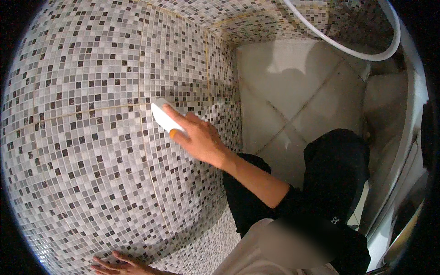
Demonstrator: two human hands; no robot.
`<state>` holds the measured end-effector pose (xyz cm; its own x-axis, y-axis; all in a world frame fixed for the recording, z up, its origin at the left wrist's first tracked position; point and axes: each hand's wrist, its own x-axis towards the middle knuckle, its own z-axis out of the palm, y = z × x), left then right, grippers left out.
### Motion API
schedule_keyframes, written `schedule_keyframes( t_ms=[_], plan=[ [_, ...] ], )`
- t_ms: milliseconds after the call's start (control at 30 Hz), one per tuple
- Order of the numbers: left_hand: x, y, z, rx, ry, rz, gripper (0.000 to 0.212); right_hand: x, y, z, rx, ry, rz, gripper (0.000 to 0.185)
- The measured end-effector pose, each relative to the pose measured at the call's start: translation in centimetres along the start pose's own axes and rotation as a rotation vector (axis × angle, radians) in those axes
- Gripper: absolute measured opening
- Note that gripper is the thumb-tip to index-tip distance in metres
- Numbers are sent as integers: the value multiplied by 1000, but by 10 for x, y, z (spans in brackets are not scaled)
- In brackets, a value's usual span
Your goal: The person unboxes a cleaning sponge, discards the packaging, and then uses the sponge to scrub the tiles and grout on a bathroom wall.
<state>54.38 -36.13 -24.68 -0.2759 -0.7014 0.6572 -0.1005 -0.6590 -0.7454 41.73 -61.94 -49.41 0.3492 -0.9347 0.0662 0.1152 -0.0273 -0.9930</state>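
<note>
My right hand (202, 139) grips a white block-like object (161, 111), possibly a sponge or scrubbing pad, and holds it against the mosaic-tiled wall (86, 144). My fingers lie along its upper side. An orange patch shows at my thumb tip, and I cannot tell whether it is the nail or part of the object. Whether the object is soft or hard is unclear. At the bottom left, my left hand (118, 265) rests on the same wall with its fingers spread and nothing in it. The picture's lower edge cuts off part of that hand.
A pale tiled floor (282, 103) with dark grout lines lies beyond my knees. A white hose (343, 51) loops down at the upper right. Along the right side runs a pale curved frame or rim (400, 151). My legs in black trousers (337, 165) are bent close to the wall.
</note>
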Motion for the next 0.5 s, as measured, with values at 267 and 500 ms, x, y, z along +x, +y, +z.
schedule_keyframes(
  t_ms=[267, 500],
  plan=[
    [7, 17, -6, -129, -59, -76, 62, 11, 105, -8, -52, 237, 146, 55],
    [4, 16, -3, -135, -48, -91, 63, 21, 43, 3, -16, 304, -45, 59]
  ],
)
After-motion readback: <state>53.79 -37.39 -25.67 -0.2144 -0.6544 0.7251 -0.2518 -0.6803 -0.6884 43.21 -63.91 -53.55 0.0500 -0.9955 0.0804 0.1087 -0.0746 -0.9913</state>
